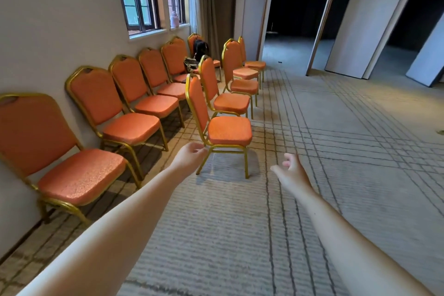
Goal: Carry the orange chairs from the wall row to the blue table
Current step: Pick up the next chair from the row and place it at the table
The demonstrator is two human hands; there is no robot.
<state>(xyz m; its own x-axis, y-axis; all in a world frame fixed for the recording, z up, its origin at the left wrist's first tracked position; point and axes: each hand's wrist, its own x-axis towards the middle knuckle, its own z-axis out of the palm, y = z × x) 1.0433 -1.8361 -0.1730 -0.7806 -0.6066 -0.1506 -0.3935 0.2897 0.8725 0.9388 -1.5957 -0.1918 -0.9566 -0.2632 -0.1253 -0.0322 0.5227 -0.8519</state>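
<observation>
Orange chairs (96,96) with gold metal legs stand in a row along the wall (48,19); a second line of the same chairs stands a little way out from it, and the nearest chair (229,131) of that line is right in front of the person. Both arms reach out to it; the left hand (191,155) is just beside the back corner of the seat, with loose, bent fingers that hold nothing; whether it touches the gold frame cannot be told. The right hand (292,170) hangs in the air to the right of the chair, fingers apart and empty. The blue table is not in sight.

The step looks like taking hold of this chair; it may go best with one hand on the top of the back and the other under the seat, so the chair lifts flat and does not swing. The next chair stands close behind it and the wall row is near on the left, so legs could bump; the carpet (348,151) to the right has lots of room, so that looks like the easy way to turn.
</observation>
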